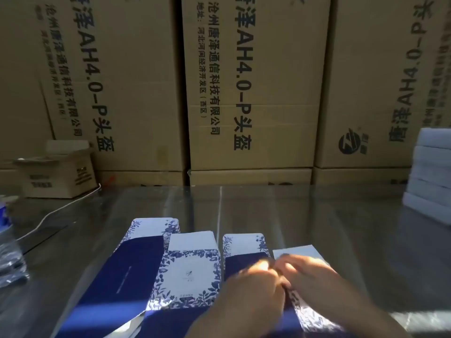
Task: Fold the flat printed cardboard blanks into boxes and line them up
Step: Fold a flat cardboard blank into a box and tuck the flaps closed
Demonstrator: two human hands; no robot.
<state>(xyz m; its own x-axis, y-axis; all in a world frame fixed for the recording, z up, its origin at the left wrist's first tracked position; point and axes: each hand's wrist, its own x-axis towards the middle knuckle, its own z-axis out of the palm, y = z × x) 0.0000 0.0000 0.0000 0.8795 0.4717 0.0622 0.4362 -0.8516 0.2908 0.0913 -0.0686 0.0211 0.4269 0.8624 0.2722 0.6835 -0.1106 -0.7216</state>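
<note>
One glossy counter [341,228] is carrying the job. Lying at its near edge, straight in front of the person, is a stack of flat blanks [136,272], with navy panels alternating with white ones bordered in blue leaves. Nothing is standing up as a box yet, so I am judging the folding as only beginning.

Both hands are working at the right-hand end of the top blank. The left hand [256,289] is curling its fingers down at the seam between a navy panel and the white end flap, and seems to be pinching the card there. The right hand [314,281] is lying over that flap with bent fingers meeting the left's. Motion blur is hiding its grip, so I cannot tell whether it is pinching or only pressing.

The next move is probably calling for lifting that one sheet clear and bending it along its creases without dragging the sheets beneath.

Black writing is running sideways down the tall brown cartons [268,81] behind the counter. The largest is reading "唐泽AH4.0-P头盔", the smaller "沧州唐泽通信科技有限公司", and the smallest "地址:河北河间经济开发区(西区)". A round black logo [349,141] is showing on the right carton, where the lettering is running the other way up. Print on the blank's middle panel is coming out too small to read.
</note>
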